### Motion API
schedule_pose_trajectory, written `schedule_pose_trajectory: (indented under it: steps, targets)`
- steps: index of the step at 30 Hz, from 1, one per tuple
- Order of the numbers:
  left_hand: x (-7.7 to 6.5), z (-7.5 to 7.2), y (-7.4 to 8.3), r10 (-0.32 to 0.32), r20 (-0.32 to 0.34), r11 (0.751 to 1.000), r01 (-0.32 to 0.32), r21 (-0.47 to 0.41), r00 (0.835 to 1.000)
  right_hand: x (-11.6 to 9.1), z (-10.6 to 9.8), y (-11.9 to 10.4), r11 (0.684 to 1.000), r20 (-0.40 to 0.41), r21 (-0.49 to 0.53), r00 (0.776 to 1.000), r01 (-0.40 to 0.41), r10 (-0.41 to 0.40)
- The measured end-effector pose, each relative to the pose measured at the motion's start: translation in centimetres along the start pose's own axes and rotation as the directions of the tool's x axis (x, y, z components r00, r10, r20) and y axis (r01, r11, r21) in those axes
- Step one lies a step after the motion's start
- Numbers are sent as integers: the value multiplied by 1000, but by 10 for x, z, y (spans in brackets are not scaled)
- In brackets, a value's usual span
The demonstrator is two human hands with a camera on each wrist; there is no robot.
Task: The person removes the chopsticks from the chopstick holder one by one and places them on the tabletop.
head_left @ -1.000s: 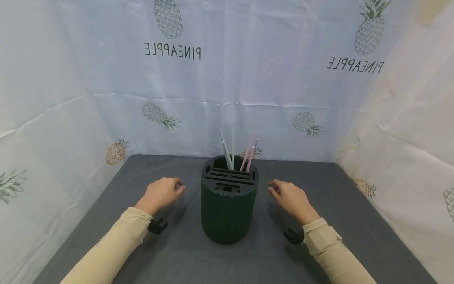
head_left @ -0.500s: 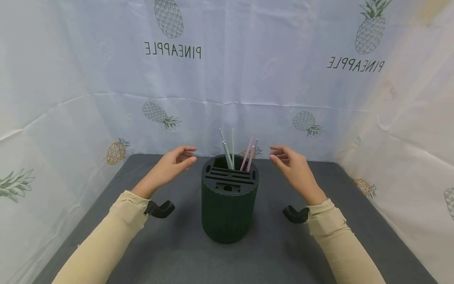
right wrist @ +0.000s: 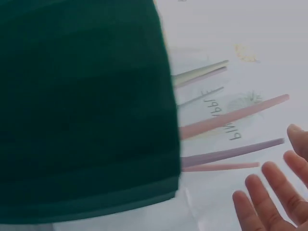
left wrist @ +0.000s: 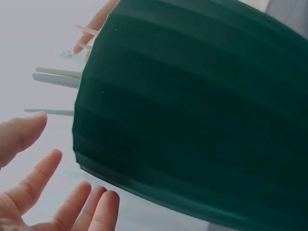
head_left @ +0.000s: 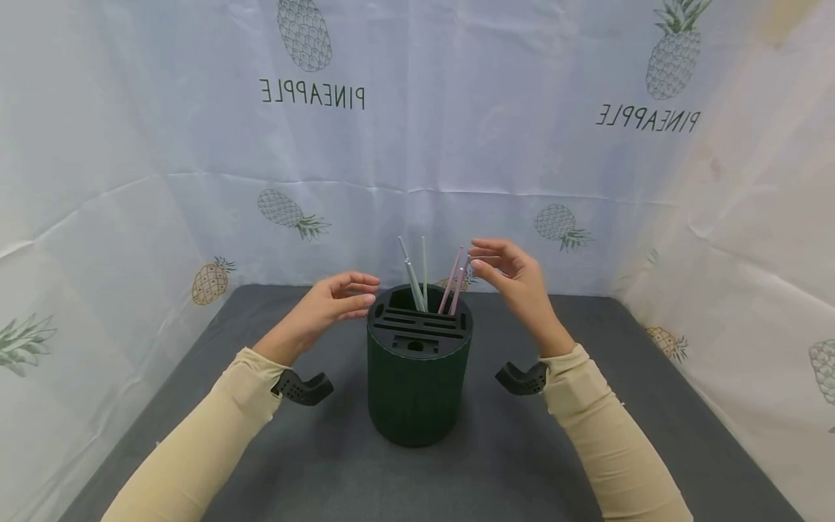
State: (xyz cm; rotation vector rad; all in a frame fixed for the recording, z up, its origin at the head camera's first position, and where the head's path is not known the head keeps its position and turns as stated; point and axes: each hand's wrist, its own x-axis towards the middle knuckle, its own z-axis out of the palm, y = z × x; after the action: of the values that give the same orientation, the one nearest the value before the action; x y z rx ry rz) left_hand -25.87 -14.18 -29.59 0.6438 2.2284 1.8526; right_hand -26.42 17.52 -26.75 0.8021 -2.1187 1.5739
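Observation:
A dark green, round knife block (head_left: 417,395) with a black slotted top stands upright on the table. From its rear opening rise several thin pastel sticks, like chopsticks: pale green ones (head_left: 424,264) to the left, pink ones (head_left: 451,280) and a purple one (right wrist: 233,153) to the right. My left hand (head_left: 339,299) is beside the block's left rim, fingers extended and parted from the thumb, holding nothing. Higher up, my right hand (head_left: 515,279) has its fingertips right by the tops of the pink and purple sticks; in the right wrist view its spread fingers (right wrist: 276,185) hold nothing.
A dark grey cloth (head_left: 417,486) covers the table. White curtain (head_left: 417,145) printed with pineapples hangs behind and on both sides. Black curved mounts (head_left: 306,389) sit at both wrists, below the beige sleeves (head_left: 196,435).
Both hands have risen from low beside the block and moved inward, the left to the rim, the right to the stick tops. The block and sticks stay in place.

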Motion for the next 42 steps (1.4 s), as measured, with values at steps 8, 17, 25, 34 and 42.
schedule_pose_trajectory:
  steps: [8, 17, 25, 34, 42]
  targets:
    - [-2, 2, -8, -64, 20, 995, 65, -81, 998, -4, 6, 10, 993, 24, 107, 998, -53, 50]
    - [-4, 4, -10, -102, 13, 990, 103, -99, 995, -7, 10, 14, 985, 62, 140, 994, -103, 95]
    - [-2, 4, -10, -131, 23, 986, 133, -105, 991, -7, 11, 16, 979, 78, 168, 991, -118, 107]
    - [-1, 3, -12, -135, 24, 985, 137, -106, 991, -6, 12, 18, 971, 94, 201, 989, -130, 113]
    - [-2, 3, -11, -145, 18, 983, 146, -108, 989, -5, 13, 18, 970, 99, 202, 988, -138, 120]
